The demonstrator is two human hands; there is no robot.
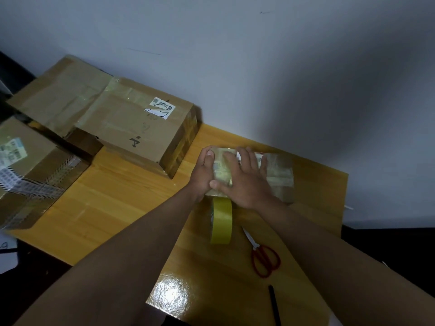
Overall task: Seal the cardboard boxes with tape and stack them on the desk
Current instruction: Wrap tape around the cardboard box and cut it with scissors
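Cardboard, wrapped in glossy clear tape, makes up the small box (277, 175) that lies on the yellow wooden tabletop (122, 198) near the far right corner, close to the wall. Both hands are on its left half. The left hand (203, 175) cups the box's left end, its thumb lying up along that edge and its fingers hidden round the side. The right hand (244, 182) lies flat on the top, fingers straight and spread, the thumb stretched left until it touches the left hand. The two hands thus sit together on the box, the left gripping it, the right pressing it down. White printed labels show under the tape between and beyond the fingers, and the tape shines pale green in the light.

Just in front of the box, touching its near edge, a roll of yellowish tape (221, 222) stands on its rim. Right of the roll lie scissors (264, 257) with red handles, blades pointing toward the box, and nearer the person a black pen (274, 304).

Well to the left, a larger taped box (138, 125) with a white label rests against a still bigger carton (58, 95) at the wall, and another box (30, 170) bound with patterned tape sits at the left edge.
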